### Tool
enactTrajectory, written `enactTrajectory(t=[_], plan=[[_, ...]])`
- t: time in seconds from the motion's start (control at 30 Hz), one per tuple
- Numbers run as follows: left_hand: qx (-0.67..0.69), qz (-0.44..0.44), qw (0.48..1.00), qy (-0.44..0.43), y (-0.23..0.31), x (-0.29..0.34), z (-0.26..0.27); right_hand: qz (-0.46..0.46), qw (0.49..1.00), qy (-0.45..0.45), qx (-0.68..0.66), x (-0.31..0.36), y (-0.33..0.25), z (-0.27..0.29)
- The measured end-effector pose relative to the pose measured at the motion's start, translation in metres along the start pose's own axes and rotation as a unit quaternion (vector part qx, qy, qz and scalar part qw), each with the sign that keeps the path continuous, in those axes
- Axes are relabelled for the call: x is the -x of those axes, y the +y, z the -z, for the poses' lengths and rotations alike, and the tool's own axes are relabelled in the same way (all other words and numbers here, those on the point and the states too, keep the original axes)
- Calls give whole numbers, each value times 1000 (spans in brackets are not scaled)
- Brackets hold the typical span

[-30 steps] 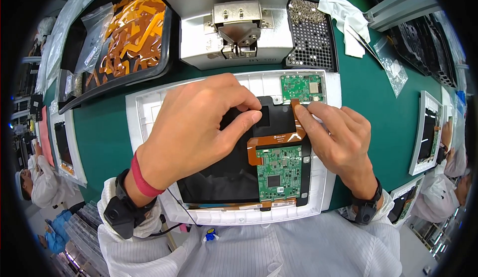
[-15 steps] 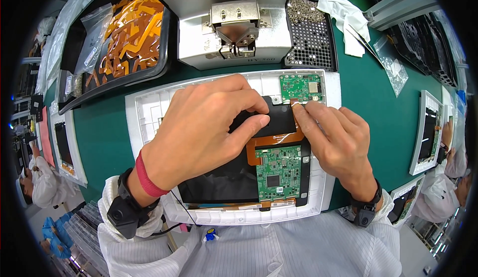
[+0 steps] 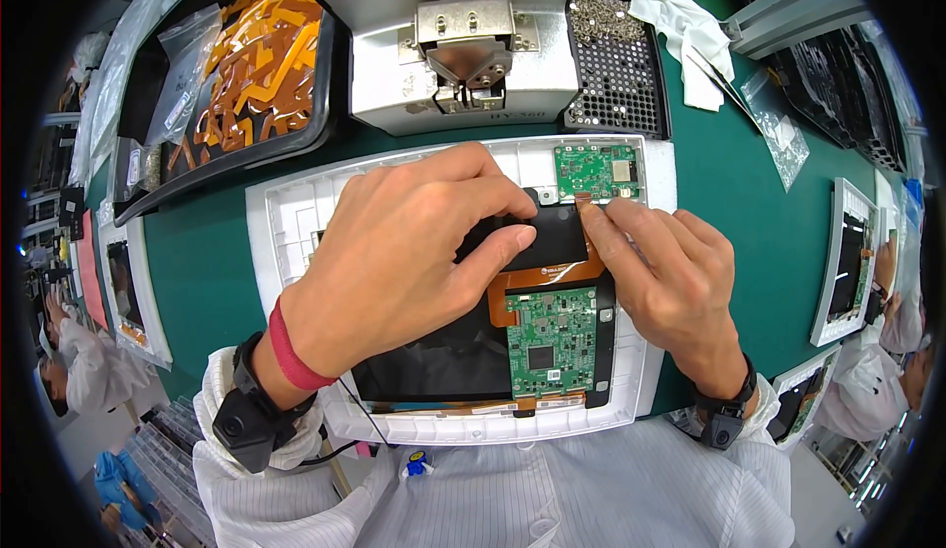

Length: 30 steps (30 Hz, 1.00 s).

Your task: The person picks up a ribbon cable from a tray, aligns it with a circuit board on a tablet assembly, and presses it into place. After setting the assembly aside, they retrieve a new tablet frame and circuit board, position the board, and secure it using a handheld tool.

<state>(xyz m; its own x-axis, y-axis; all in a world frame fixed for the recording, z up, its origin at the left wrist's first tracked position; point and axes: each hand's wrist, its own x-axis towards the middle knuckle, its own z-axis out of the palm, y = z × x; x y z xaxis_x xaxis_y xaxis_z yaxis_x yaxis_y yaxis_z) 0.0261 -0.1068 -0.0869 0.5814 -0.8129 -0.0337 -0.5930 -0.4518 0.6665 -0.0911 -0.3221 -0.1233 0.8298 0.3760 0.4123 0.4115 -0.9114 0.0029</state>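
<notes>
In front of me lies a white plastic frame [image 3: 639,380] holding a black panel [image 3: 434,366], a large green circuit board [image 3: 552,336] and a small green circuit board [image 3: 591,169]. An orange flex cable [image 3: 552,276] runs from the large board up to the small one. My right hand [image 3: 670,272] is closed, its thumb and index finger at the cable's upper end, beside the small board's lower edge. My left hand [image 3: 424,242] curls over the black plate [image 3: 560,238], thumb and index finger drawn together near its upper left; what lies between them is hidden.
Behind the frame stands a grey-white screw-feeding machine [image 3: 394,85]. A black tray [image 3: 330,104] of orange flex cables is at the far left. A screw tray [image 3: 616,85], white cloth [image 3: 680,40] and tweezers [image 3: 719,80] lie far right. Another framed panel [image 3: 843,262] is at the right edge.
Both hands keep nearly the same places over the frame. The picture has shifted very slightly; no grip visibly changes.
</notes>
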Motion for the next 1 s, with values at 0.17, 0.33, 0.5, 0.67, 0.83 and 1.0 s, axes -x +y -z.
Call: enactTrajectory(t=[0.17, 0.33, 0.5, 0.67, 0.83, 1.0], plan=[[-7, -21, 1000, 5, 0, -1, -2, -6, 1000, 10, -2, 1, -1, -2], [-13, -17, 1000, 3, 0, -1, -2, -6, 1000, 5, -14, 0, 0, -2], [-12, -16, 1000, 5, 0, -1, -4, -26, 999, -4, -22, 0, -2, 0], [-22, -17, 1000, -5, 5, 0, -6, -51, 998, 5, -38, -1, -5, 0], [-10, -14, 1000, -19, 7, -2, -9, -53, 998, 11, -40, -2, -5, -1], [2, -34, 999, -23, 13, -3, -21, -47, 998, 19, -29, 0, -4, -2]])
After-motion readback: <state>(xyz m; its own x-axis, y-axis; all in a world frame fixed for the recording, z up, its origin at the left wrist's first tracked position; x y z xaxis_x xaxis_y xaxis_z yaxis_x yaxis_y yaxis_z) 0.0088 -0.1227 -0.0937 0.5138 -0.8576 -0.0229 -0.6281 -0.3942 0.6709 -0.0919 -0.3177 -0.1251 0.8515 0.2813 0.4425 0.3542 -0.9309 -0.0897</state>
